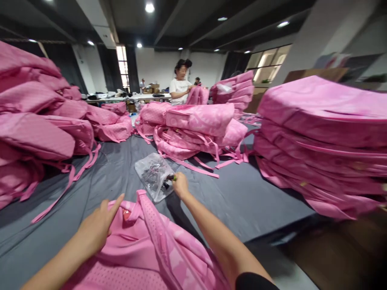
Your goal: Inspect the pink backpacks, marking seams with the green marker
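A pink backpack (130, 257) lies in front of me at the table's near edge, its strap and top loop upward. My left hand (96, 225) rests on its upper left side, a finger stretched out beside a small red label (126, 214). Farther forward, my right hand (180, 185) is closed round a small tool (171, 177) with a dark and green end; its kind is not clear. That tool is over a clear plastic bag (151, 169) holding dark thin pieces I cannot make out.
Pink backpacks are heaped at the left (36, 137), stacked at the right (320, 133) and piled at mid-table (193, 125), with loose straps trailing. A grey cover (242, 201) lies over the table. Across it, a person (179, 88) in a white shirt handles a pink bag.
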The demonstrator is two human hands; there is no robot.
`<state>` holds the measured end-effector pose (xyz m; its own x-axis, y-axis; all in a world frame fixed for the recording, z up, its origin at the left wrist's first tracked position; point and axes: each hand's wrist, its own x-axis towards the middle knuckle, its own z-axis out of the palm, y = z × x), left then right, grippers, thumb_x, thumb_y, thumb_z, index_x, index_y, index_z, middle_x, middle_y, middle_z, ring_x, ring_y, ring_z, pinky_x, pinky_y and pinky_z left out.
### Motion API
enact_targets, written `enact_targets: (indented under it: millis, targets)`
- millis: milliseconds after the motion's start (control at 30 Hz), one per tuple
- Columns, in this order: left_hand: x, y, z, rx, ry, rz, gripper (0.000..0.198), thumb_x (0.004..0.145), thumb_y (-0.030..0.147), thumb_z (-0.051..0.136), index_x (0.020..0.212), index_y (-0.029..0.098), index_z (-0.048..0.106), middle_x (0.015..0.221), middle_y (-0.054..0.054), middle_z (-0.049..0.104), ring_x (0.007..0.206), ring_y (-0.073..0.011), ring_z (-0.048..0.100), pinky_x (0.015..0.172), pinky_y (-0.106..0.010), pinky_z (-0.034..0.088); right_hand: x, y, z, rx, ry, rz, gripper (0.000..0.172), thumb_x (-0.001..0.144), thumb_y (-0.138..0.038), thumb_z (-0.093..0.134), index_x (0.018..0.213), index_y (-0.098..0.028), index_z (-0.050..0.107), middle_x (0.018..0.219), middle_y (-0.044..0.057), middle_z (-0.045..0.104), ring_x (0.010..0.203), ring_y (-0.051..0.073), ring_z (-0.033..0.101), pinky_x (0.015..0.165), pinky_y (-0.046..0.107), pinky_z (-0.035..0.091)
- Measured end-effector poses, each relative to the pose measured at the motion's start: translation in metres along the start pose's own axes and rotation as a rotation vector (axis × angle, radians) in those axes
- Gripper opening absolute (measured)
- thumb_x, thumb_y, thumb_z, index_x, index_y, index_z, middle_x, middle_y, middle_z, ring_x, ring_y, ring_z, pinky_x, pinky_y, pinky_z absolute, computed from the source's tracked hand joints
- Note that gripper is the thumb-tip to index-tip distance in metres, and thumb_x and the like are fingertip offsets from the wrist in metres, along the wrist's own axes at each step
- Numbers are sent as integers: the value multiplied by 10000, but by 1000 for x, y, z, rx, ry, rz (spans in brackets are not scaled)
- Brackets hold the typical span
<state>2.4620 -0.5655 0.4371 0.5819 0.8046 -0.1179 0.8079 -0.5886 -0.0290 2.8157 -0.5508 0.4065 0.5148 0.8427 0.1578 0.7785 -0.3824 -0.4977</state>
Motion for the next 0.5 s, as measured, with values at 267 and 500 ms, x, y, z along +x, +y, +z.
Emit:
enact_targets:
  millis: [267,500]
  targets:
    - [-8,8,-15,-12,9,-12,930,771,16,498,1574,285,114,1318,-194,466,1038,-277,642,821,-369,534,-89,-25,-50,463,-129,-113,414,856,-513,561,935,-114,642,710,56,664,606,173,628,536,263,480]
    - [-29,-10,-14,-446,99,22,811,890,219,557,1574,218,123,1533,-152,369,1384,-268,438,1142,-411,380,-159,-92,-35,396,-302,-413,234,832,-325,531,859,-171,705,800,53,705,744,200,643,669,281,449]
